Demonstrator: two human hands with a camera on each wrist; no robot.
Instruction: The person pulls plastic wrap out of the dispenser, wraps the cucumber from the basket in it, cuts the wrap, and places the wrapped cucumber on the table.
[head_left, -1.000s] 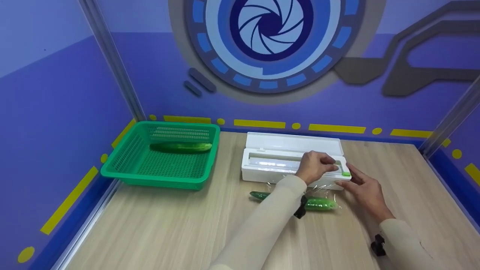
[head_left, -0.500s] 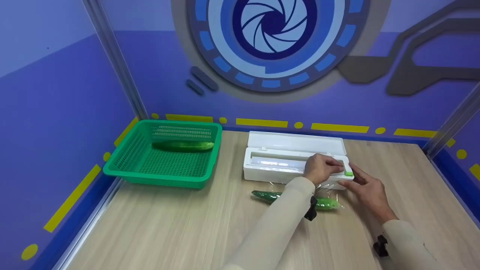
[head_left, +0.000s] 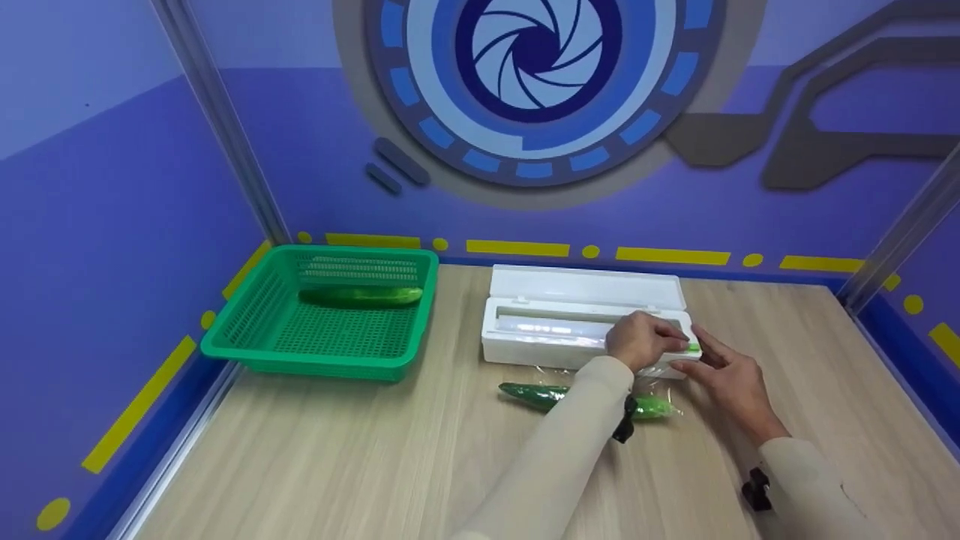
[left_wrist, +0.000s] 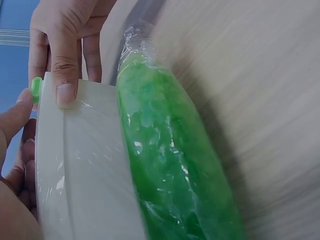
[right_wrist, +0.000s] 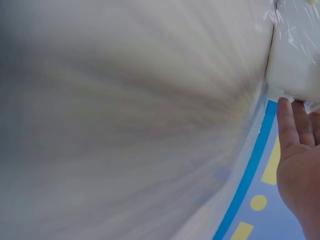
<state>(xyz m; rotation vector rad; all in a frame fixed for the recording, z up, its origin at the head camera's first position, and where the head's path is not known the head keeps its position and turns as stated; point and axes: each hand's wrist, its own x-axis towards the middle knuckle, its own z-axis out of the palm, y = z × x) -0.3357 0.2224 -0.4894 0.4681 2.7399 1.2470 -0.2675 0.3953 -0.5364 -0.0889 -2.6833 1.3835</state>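
A white cling film dispenser (head_left: 525, 350) sits on the table with its lid tipped back and a film roll (head_left: 551, 327) inside. My left hand (head_left: 641, 341) reaches across its right part, thumb and fingers pinching the green slide cutter (left_wrist: 36, 90) at the right end. My right hand (head_left: 731, 382) grips that same end, its thumb on the front face and its fingers round the side. Just in front lies a cucumber (left_wrist: 167, 145) covered in clear film, partly hidden by my left sleeve in the head view. Film stretches from it up to the dispenser.
At the left, a green plastic basket (head_left: 315, 365) holds another cucumber (head_left: 360, 296). The dispenser's raised lid (head_left: 589, 286) stands close to the blue back wall (head_left: 315, 165). Side walls bound the wooden table (head_left: 360, 450).
My left hand has slid a little to the right along the dispenser, reaching the green slide cutter. The right hand keeps its place on the end; the cucumbers lie as before.
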